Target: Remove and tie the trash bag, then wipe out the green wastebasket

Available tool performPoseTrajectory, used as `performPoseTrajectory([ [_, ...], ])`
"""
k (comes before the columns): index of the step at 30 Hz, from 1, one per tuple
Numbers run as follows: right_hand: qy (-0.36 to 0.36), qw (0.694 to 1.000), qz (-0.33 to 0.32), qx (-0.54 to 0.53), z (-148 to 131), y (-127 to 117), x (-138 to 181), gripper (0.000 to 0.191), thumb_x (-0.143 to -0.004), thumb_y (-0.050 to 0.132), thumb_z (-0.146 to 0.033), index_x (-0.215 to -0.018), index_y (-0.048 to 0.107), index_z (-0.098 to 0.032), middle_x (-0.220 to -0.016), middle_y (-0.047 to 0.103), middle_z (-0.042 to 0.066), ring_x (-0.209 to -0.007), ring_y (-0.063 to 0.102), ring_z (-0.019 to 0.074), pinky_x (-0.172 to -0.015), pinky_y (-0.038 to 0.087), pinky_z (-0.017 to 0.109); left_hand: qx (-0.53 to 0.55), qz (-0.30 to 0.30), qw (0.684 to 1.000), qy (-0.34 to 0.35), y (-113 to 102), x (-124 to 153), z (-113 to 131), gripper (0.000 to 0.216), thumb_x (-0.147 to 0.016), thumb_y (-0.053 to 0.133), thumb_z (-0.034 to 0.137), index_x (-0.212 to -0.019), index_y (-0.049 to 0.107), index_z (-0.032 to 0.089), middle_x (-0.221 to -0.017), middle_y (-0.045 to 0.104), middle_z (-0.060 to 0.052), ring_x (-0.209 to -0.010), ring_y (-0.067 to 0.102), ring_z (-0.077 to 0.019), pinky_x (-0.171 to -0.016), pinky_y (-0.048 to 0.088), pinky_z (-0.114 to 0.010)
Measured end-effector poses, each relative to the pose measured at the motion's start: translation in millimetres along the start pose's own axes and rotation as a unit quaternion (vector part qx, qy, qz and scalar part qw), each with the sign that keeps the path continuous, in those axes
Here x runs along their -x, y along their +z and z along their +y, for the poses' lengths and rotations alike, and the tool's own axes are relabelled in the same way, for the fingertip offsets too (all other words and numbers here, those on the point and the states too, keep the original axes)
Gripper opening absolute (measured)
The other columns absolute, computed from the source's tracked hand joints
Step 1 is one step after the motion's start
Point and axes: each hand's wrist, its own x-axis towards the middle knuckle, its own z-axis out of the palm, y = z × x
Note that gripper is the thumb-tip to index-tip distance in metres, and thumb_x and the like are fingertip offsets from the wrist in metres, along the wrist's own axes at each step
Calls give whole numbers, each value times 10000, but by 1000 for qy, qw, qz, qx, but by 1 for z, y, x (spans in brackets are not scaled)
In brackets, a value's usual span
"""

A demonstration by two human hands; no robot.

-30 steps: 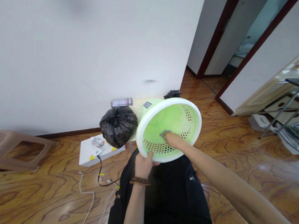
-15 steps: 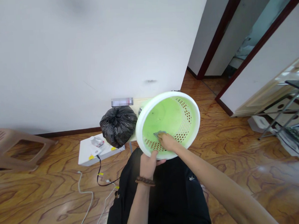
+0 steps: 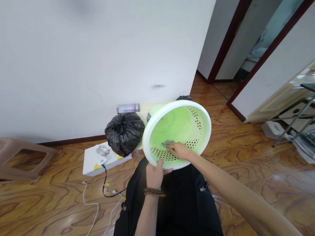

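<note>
A light green plastic basket point(image 3: 170, 119) with a white rim and a perforated side tilts with its mouth toward me, above my lap. My left hand point(image 3: 155, 172) is closed on the near rim, thumb on the inner side and fingers underneath. Inside the basket, my right hand point(image 3: 179, 150) presses a grey cloth point(image 3: 166, 143) against the lower inner wall, close to the holes. Part of the cloth is hidden under my fingers.
Behind the basket, a black tied plastic bag point(image 3: 125, 133) rests at the edge of a pale surface. A white box point(image 3: 96, 153) with a cable, a beige stool point(image 3: 19, 153) and loose white cords point(image 3: 90, 204) are on the left. To the right stands a metal-legged rack point(image 3: 300, 121).
The basket's mouth has tipped slightly lower, showing more of its outer far side. My right hand has shifted a little with the cloth along the inner wall. My left hand keeps its grip.
</note>
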Motion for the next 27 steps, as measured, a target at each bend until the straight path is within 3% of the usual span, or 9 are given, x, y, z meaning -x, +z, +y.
performPoseTrajectory([
  [5, 111, 987, 10, 119, 16, -10, -3, 386, -793, 428, -38, -1141, 593, -13, -1214, 554, 214, -1240, 406, 258, -1074, 231, 363, 12, 15, 1000, 7, 5, 3, 2, 281, -708, 568, 130, -984, 567, 81, -1041, 609, -134, -784, 643, -230, -524, 590, -365],
  [11, 57, 998, -27, 21, -4, 6, -7, 379, -841, 396, -84, -1168, 583, -131, -1142, 619, 121, -1080, 550, 210, -973, 379, 331, -14, -5, 1000, 4, 8, 5, -2, 279, -713, 578, 143, -983, 576, 75, -972, 631, -130, -751, 640, -225, -520, 585, -371],
  [17, 138, 988, 14, 69, 21, -1, 1, 400, -792, 403, -18, -1158, 557, 28, -1274, 493, 248, -1251, 388, 284, -1069, 257, 392, -4, -17, 1000, 20, 7, 6, -7, 324, -731, 572, 162, -1047, 559, 94, -1022, 621, -124, -773, 638, -221, -544, 590, -391],
  [23, 58, 998, -5, -16, -3, 15, -5, 422, -877, 352, -140, -1274, 492, -130, -1272, 540, 110, -1098, 546, 190, -963, 400, 310, -18, -16, 1000, 9, 8, 7, -7, 252, -722, 571, 145, -969, 581, 98, -976, 623, -101, -791, 638, -221, -540, 593, -366],
  [27, 96, 994, -9, 42, 12, 2, -2, 414, -831, 390, -55, -1221, 529, -58, -1260, 539, 159, -1167, 489, 218, -1007, 355, 325, 7, 4, 1000, 0, 8, 7, -6, 268, -706, 575, 128, -971, 574, 86, -983, 624, -110, -745, 642, -207, -525, 595, -367],
])
